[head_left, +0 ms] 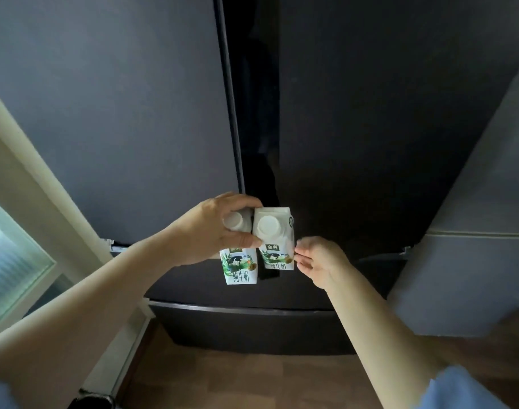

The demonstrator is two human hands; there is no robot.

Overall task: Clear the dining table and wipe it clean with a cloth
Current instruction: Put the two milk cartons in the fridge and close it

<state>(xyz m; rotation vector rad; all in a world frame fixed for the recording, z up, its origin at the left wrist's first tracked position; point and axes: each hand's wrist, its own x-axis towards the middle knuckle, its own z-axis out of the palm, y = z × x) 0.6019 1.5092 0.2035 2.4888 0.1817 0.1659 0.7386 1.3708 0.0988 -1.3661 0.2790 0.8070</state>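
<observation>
Two small white milk cartons with green print and white screw caps hang side by side in front of a dark fridge. My left hand (220,228) grips both from above, its thumb across the left carton (240,268) and its fingers behind the right carton (277,240). My right hand (320,262) is just to the right of the right carton, fingers relaxed, fingertips at the carton's lower right edge. Whether they touch it I cannot tell.
The dark fridge has a left door (119,113), a right door (385,128) and a drawer (252,329) below. A grey cabinet (473,261) stands at the right, a pale door frame with frosted glass (13,276) at the left. Wooden floor (237,382) lies underfoot.
</observation>
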